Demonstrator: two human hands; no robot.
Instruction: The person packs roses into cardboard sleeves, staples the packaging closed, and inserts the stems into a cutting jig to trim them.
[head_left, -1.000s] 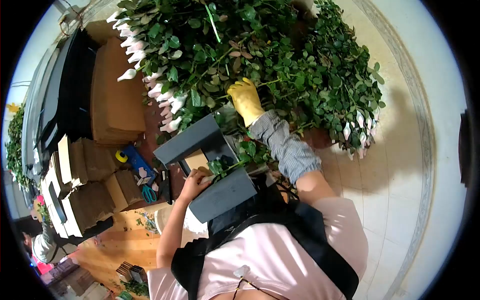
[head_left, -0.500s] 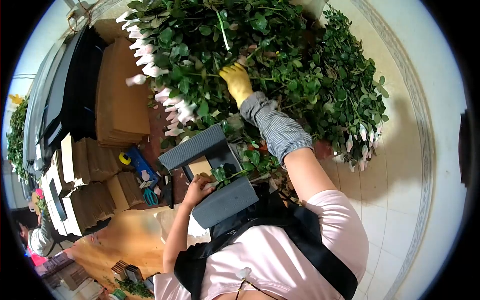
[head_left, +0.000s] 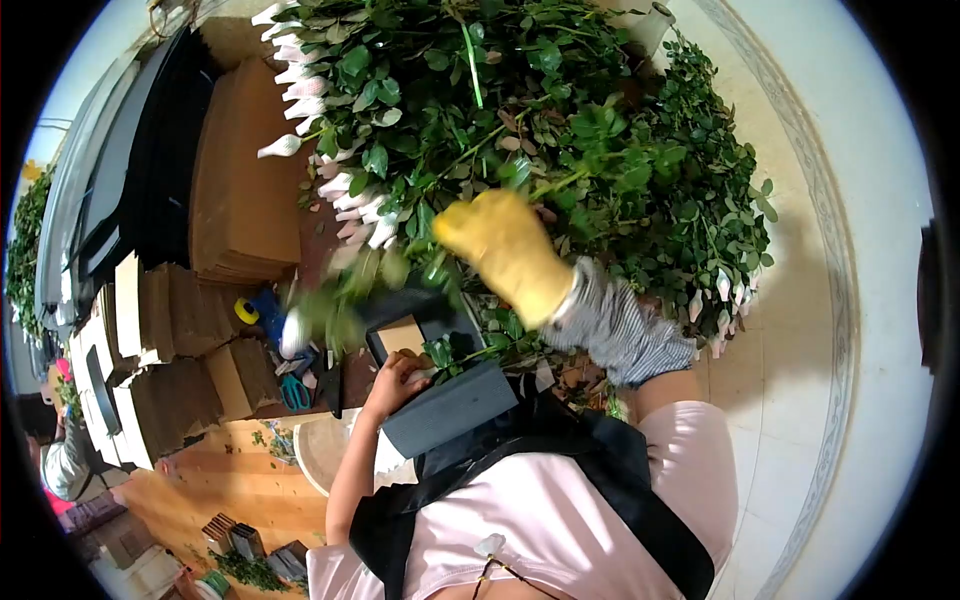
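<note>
My right hand (head_left: 505, 255), in a yellow glove, is closed on the stem of a rose (head_left: 293, 333) above the open dark grey corrugated box (head_left: 450, 408). That rose is smeared by motion; its bud, in a white sleeve, points left, and its leaves and stem stretch off to the right. Bare, my left hand (head_left: 398, 382) lies at the box's left end with fingers curled around the pale bud of another rose (head_left: 440, 352), whose leafy stem lies in the box. A tan card piece (head_left: 400, 338) shows inside it.
Behind the box lies a big heap of leafy roses (head_left: 430, 100), sleeved buds to the left. Cardboard stacks (head_left: 245, 180) and smaller folded cartons (head_left: 170, 400) stand at left. Teal scissors (head_left: 295, 393) and a blue tool (head_left: 265, 310) lie beside them. Another person's sleeve (head_left: 65, 465) shows far left.
My right hand has come from the heap toward me, lifting a rose out over the box. The left hand stays at the box's end.
</note>
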